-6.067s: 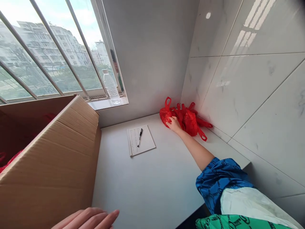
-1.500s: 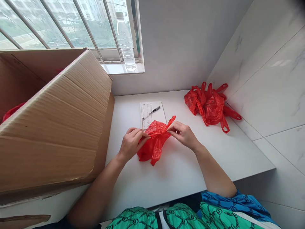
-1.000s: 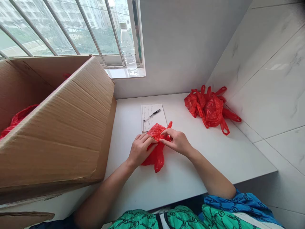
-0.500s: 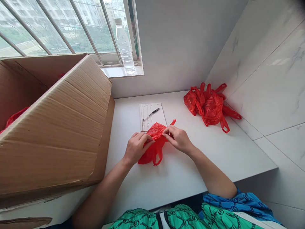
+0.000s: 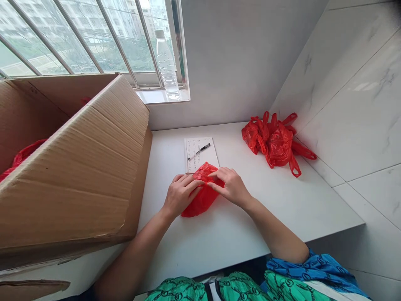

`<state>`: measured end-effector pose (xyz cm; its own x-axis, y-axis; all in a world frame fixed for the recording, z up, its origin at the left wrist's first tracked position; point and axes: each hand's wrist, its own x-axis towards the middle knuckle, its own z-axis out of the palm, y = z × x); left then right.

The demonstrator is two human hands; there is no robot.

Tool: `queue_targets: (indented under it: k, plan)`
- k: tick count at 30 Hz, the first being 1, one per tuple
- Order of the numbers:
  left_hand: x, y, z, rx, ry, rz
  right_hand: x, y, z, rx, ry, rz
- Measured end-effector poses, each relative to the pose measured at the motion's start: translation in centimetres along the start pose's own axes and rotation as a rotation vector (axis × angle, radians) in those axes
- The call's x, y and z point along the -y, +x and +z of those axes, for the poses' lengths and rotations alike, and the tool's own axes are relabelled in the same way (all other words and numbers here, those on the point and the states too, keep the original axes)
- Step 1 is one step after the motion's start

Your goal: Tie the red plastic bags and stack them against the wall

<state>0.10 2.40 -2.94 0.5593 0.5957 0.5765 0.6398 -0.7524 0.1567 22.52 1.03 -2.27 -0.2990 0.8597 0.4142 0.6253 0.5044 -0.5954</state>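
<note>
Red crinkly plastic bag (image 5: 200, 201), bunched, fingers of left hand (image 5: 180, 196) and right hand (image 5: 231, 189) tight on it.

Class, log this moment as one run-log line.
left hand: on red bag | right hand: on red bag | bag pile: back right

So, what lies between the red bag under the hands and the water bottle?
A notepad with a pen on it, just beyond the red bag; past it, bare counter and wall up to the water bottle. Seen in the head view.
</note>
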Motion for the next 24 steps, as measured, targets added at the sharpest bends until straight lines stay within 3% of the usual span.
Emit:
queue_targets:
  k: [4,7,13,16,18,24]
  plan:
    - [-0.3,0.2,-0.2,-0.074,0.005,0.011,0.3,-0.1,0.4,0.144,0.156,0.049]
    - [-0.2,0.3,-0.4,-0.101,0.001,0.037,0.4,0.0,0.0,0.159,0.225,0.061]
    - [0.8,0.0,-0.8,-0.171,-0.040,-0.022,-0.5,0.2,-2.0,-0.097,0.118,0.152]
    - [0.7,0.0,-0.9,-0.148,-0.077,-0.109,-0.4,0.1,-2.4,-0.137,0.138,0.162]
    - [0.1,0.1,-0.8,-0.106,-0.085,-0.128,-0.1,0.0,-2.3,-0.090,0.214,0.185]
    - [-0.9,0.2,0.1,-0.045,-0.060,-0.015,0.1,-0.2,-1.0,0.168,0.449,0.309]
